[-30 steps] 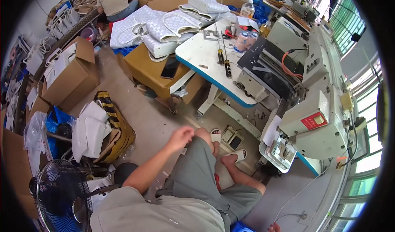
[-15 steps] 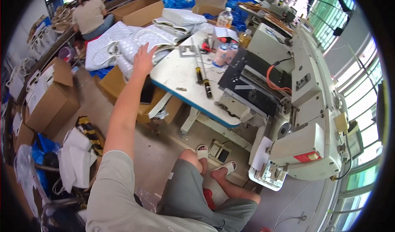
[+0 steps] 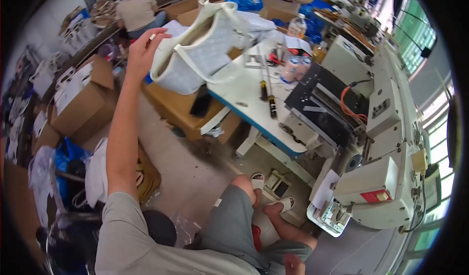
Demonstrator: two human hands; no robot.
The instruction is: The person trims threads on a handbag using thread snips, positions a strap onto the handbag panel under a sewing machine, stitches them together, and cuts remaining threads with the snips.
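My left hand (image 3: pixel 142 53) reaches out to the far left and is closed on the edge of a white handbag (image 3: pixel 207 50). The bag is tilted, with its mouth gaping and a strap loop hanging down its near side. Its lower part is over a cardboard box (image 3: pixel 181 114) and beside the corner of the white worktable (image 3: pixel 237 89). A dark phone-like slab (image 3: pixel 201 102) lies on the box below the bag. At the bottom edge, by my knee, part of my right hand (image 3: pixel 294 264) shows; its fingers are too blurred and cut off to read.
Two yellow-and-black screwdrivers (image 3: pixel 272 106) and pink-white thread spools (image 3: pixel 294 70) lie on the table. A large sewing machine (image 3: pixel 366 177) stands at right. Another person (image 3: pixel 138 12) sits at the back left. A carton of white pieces (image 3: pixel 83 104) is at left, and a foot pedal (image 3: pixel 276 183) is on the floor.
My left hand has gone from resting on the white quilted pile to gripping a bag, which is now raised and opened out. My right hand has come into view at the bottom. The view has shifted.
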